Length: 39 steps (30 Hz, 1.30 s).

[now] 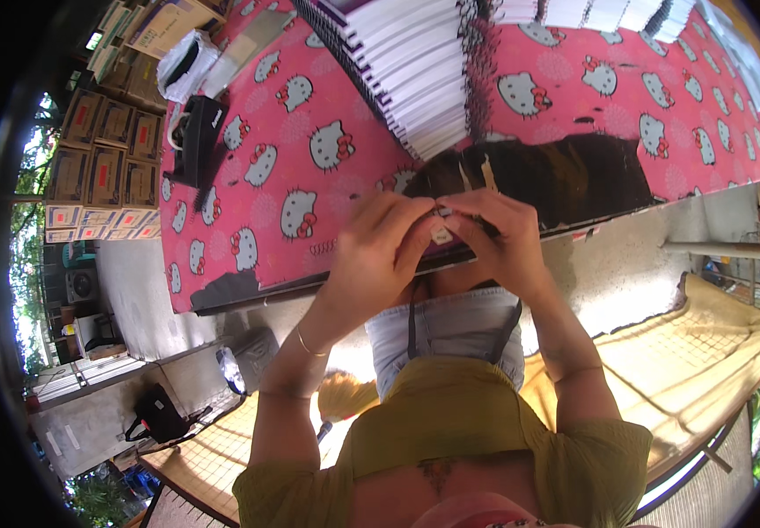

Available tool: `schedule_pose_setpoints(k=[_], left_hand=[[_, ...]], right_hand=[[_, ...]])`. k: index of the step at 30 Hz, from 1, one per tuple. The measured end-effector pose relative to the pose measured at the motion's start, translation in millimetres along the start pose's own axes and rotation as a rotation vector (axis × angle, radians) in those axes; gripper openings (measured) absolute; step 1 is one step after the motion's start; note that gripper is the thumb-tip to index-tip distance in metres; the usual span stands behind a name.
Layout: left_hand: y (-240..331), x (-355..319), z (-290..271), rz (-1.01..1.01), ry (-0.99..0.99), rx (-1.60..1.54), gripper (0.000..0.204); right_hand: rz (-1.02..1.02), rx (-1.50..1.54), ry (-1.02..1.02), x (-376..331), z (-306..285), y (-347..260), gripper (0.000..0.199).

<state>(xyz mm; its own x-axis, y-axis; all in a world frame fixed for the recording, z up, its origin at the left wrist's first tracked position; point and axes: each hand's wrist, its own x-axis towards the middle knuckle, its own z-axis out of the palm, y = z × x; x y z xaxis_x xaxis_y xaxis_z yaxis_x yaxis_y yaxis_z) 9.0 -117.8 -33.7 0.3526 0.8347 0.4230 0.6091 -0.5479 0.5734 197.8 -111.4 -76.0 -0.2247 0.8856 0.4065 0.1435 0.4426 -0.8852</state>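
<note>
My left hand and my right hand meet at the table's near edge, thumbs and fingertips pinched together. Between the fingertips is something small and dark that I cannot make out. Just beneath it shows a purple, flat piece with a small pale label, mostly hidden by my hands. Beyond my fingers, a long overlapping row of coil-bound notebooks with white pages runs toward the far side. The table has a pink cover printed with white cat faces, torn to a dark patch near my right hand.
A black, box-shaped device stands on the table's left, near a white plastic bag. More bound notebooks lie at the far right. Stacked cardboard boxes stand left of the table. Behind me stretches a tan woven bench.
</note>
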Motion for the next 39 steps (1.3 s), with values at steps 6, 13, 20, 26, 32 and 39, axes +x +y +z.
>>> schedule_pose_setpoints(k=[6,13,20,26,32,39], left_hand=[[-20,-9,-15,-0.155,-0.097,-0.059,0.014],[-148,-49,19,0.082,0.209,0.605,0.021],[-156,-53,22,0.064,0.241,0.476,0.022],[-153,-55,16,0.076,0.247,0.441,0.021],[-154,-57,13,0.009,0.27,0.315,0.018],[-142,-65,-13,0.019,0.573,0.295,0.018]], right_hand=[[-0.044,-0.06,-0.071,-2,10,2,0.025],[0.571,0.063,-0.666,-58,4,15,0.028],[0.39,-0.404,-0.325,-180,23,110,0.028],[0.565,-0.36,-0.479,-176,20,125,0.017],[0.624,-0.309,-0.509,-154,10,148,0.017],[-0.031,-0.467,-0.482,-151,116,95,0.034]])
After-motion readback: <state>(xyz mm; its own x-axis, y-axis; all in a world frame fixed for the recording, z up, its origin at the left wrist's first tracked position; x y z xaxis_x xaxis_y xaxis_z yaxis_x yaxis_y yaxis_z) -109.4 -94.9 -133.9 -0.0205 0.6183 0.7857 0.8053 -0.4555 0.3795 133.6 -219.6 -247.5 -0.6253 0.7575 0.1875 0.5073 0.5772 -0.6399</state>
